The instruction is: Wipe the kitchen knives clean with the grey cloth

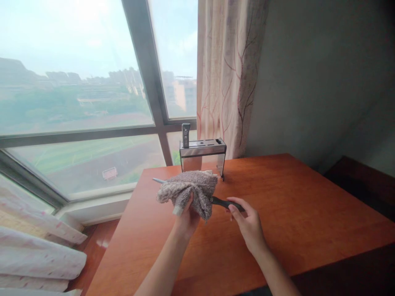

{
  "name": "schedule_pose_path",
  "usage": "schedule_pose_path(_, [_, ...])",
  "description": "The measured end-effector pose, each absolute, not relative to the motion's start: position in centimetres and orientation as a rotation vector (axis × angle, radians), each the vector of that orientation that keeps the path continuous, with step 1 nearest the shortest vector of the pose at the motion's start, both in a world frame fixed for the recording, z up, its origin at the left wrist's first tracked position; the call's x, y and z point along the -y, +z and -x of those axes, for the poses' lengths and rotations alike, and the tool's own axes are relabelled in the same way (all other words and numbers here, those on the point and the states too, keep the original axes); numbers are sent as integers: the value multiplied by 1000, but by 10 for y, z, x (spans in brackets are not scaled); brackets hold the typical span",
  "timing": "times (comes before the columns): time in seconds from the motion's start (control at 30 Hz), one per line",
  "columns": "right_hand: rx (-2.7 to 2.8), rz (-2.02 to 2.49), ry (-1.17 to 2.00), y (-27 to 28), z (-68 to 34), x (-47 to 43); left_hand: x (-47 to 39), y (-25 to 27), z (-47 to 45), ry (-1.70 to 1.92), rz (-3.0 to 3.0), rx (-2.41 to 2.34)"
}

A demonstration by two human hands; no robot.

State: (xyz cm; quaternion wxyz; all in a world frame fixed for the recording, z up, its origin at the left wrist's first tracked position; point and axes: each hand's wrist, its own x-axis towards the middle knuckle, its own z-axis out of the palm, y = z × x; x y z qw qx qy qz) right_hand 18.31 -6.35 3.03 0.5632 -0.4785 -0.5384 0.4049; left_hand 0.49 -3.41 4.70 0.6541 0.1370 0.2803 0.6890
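My left hand grips a grey-brown fuzzy cloth, bunched around the blade of a knife. The knife's pale tip sticks out on the cloth's left side. On the right, its black handle comes out of the cloth, and my right hand is closed on the end of it. Most of the blade is hidden by the cloth. Both hands are held above the table. Just behind the cloth stands a knife block with clear sides and a silver top, with one grey knife handle upright in it.
The reddish-brown wooden table spreads under my hands, its far edge near the window. A patterned curtain hangs behind the knife block, and more curtain fabric lies at the lower left. A dark wall is on the right.
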Motion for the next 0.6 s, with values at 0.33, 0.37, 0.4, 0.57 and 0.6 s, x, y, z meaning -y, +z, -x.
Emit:
schedule_pose_path(0.33, [1497,838,1298,7,-129,61,35,42,-18,1535,-266,-588])
schedule_pose_path(0.37, [1484,839,1267,7,-122,59,37,42,-21,1521,-275,-589])
schedule_pose_path(0.4, [1439,855,1226,8,-117,56,39,41,-25,1511,-288,-584])
schedule_pose_path(0.57, [1186,793,1168,17,-110,40,45,43,-37,1535,-436,-503])
schedule_pose_path(0.6, [1143,748,1189,19,-112,38,45,43,-38,1537,-469,-489])
